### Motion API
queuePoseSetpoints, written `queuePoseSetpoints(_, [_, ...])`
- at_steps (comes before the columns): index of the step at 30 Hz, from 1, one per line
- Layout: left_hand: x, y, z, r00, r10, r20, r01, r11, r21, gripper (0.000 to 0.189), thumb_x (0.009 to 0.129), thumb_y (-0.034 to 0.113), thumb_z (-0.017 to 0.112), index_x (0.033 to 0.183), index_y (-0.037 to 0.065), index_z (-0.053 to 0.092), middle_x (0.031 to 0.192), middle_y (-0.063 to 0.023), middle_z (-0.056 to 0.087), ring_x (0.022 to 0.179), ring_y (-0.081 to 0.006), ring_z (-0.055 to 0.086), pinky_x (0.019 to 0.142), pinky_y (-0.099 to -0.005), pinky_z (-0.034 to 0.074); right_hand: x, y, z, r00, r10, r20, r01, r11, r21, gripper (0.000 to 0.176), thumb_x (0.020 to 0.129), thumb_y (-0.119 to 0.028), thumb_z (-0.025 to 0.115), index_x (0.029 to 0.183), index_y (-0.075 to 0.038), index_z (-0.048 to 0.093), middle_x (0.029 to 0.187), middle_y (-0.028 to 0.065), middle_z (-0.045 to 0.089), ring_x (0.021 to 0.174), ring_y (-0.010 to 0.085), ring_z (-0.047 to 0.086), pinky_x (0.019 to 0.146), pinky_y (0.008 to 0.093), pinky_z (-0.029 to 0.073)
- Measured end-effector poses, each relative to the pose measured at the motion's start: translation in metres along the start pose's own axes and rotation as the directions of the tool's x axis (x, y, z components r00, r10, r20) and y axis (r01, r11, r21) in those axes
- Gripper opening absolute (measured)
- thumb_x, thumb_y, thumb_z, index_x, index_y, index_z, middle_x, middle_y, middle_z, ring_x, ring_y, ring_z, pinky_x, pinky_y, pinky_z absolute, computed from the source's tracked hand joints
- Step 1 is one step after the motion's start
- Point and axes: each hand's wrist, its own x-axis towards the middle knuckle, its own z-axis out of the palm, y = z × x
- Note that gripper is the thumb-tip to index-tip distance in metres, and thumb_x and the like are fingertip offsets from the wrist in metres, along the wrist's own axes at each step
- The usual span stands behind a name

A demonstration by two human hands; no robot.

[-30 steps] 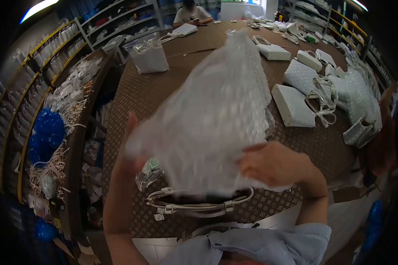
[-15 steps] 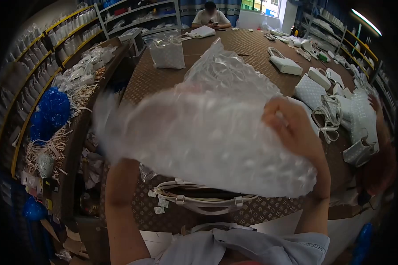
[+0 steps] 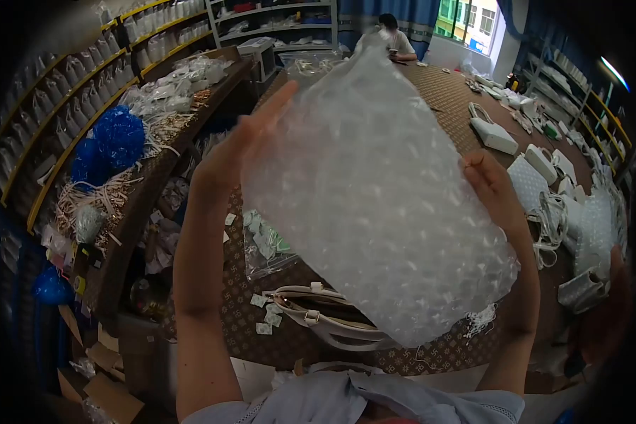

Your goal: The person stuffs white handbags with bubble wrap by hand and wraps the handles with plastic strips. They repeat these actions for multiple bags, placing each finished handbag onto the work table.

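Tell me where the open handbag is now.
In the head view, the open handbag lies on the near side of the table, right of small pale squares, partly behind the bubble wrap.

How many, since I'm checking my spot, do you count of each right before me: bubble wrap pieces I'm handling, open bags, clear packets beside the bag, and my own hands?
Bubble wrap: 1
Open bag: 1
Clear packet: 1
Hands: 2 (left hand, right hand)
Total: 5
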Motion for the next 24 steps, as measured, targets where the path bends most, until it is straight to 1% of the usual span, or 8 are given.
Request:
queuePoseSetpoints(5, [0.009, 0.019, 0.036, 0.940, -0.340, -0.007, 0.277, 0.755, 0.594, 0.078, 0.067, 0.031, 0.080, 0.126, -0.003, 0.043, 0.113, -0.0144, 0.057, 0.106, -0.0213, 0.055, 0.089, -0.0345, 0.045, 0.004, -0.027, 0.018, 0.994, -0.057, 0.097, 0.068, 0.991, -0.119, 0.020, 0.091, -0.011, 0.050, 0.109, -0.003, 0.053, 0.090, 0.0007, 0.056, 0.080, 0.0088, 0.050, 0.075, 0.0227, 0.041])
queuePoseSetpoints(8, [0.012, 0.014, 0.032, 0.982, -0.138, -0.129, 0.189, 0.707, 0.681, 0.065, 0.067, 0.028, 0.081, 0.118, 0.001, 0.051, 0.106, -0.0115, 0.061, 0.097, -0.0183, 0.059, 0.084, -0.0304, 0.048, 0.008, -0.038, 0.009, 0.990, -0.137, 0.026, 0.114, 0.902, 0.417, 0.036, 0.088, -0.014, 0.057, 0.120, -0.001, 0.048, 0.102, 0.0054, 0.060, 0.090, 0.0133, 0.055, 0.083, 0.0256, 0.043])
queuePoseSetpoints(11, [0.016, 0.024, 0.058, 0.998, -0.035, 0.053, -0.018, 0.637, 0.771, 0.051, 0.071, 0.021, 0.078, 0.113, 0.004, 0.054, 0.107, -0.0099, 0.061, 0.093, -0.0148, 0.059, 0.079, -0.0275, 0.049, 0.008, -0.046, -0.007, 0.943, -0.264, 0.204, 0.188, 0.925, 0.330, 0.053, 0.086, -0.018, 0.061, 0.130, -0.001, 0.038, 0.112, 0.0091, 0.060, 0.100, 0.0194, 0.056, 0.089, 0.0301, 0.043])
queuePoseSetpoints(14, [0.017, 0.011, 0.052, 0.845, 0.285, 0.453, -0.529, 0.315, 0.788, 0.043, 0.076, 0.019, 0.073, 0.113, 0.004, 0.055, 0.105, -0.0087, 0.062, 0.093, -0.0121, 0.059, 0.079, -0.0279, 0.049, -0.005, -0.054, -0.016, 0.894, 0.016, 0.447, 0.055, 0.988, -0.146, 0.054, 0.085, -0.015, 0.062, 0.131, -0.001, 0.037, 0.111, 0.0105, 0.061, 0.100, 0.0216, 0.059, 0.086, 0.0313, 0.047])
queuePoseSetpoints(16, [0.011, 0.003, 0.010, 0.871, 0.447, 0.205, -0.368, 0.314, 0.875, 0.036, 0.079, 0.017, 0.070, 0.109, 0.004, 0.057, 0.101, -0.0082, 0.062, 0.092, -0.0120, 0.059, 0.078, -0.0279, 0.049, -0.029, -0.021, -0.031, 0.965, -0.176, -0.195, 0.187, 0.982, 0.039, 0.055, 0.078, -0.017, 0.070, 0.123, 0.002, 0.045, 0.114, 0.0164, 0.057, 0.100, 0.0238, 0.060, 0.081, 0.0335, 0.051])
queuePoseSetpoints(18, [0.008, -0.014, -0.019, 0.828, 0.558, -0.055, -0.186, 0.366, 0.912, 0.029, 0.081, 0.015, 0.067, 0.106, 0.003, 0.059, 0.098, -0.0077, 0.062, 0.090, -0.0119, 0.058, 0.076, -0.0279, 0.049, -0.038, -0.027, -0.039, 0.944, -0.189, -0.269, 0.166, 0.980, -0.106, 0.047, 0.079, -0.013, 0.067, 0.120, 0.001, 0.048, 0.112, 0.0151, 0.058, 0.097, 0.0227, 0.061, 0.079, 0.0328, 0.052])
queuePoseSetpoints(21, [-0.022, -0.053, 0.010, 0.997, -0.026, -0.076, 0.079, 0.449, 0.890, 0.026, 0.083, 0.018, 0.064, 0.104, 0.002, 0.061, 0.099, -0.0083, 0.063, 0.088, -0.0139, 0.059, 0.076, -0.0320, 0.048, -0.039, -0.054, -0.047, 0.853, -0.381, -0.356, 0.130, 0.816, -0.564, 0.028, 0.081, 0.000, 0.057, 0.108, -0.002, 0.057, 0.107, 0.0112, 0.062, 0.090, 0.0192, 0.064, 0.074, 0.0308, 0.054])
queuePoseSetpoints(24, [-0.038, -0.115, 0.019, 0.887, -0.450, 0.108, 0.011, 0.254, 0.967, 0.028, 0.088, 0.027, 0.055, 0.105, 0.006, 0.063, 0.102, -0.0096, 0.063, 0.086, -0.0161, 0.061, 0.075, -0.0338, 0.049, -0.027, -0.073, 0.018, 0.936, -0.348, 0.055, 0.260, 0.577, -0.774, 0.042, 0.069, 0.003, 0.061, 0.110, -0.005, 0.057, 0.104, 0.0110, 0.057, 0.092, 0.0240, 0.060, 0.072, 0.0330, 0.051])
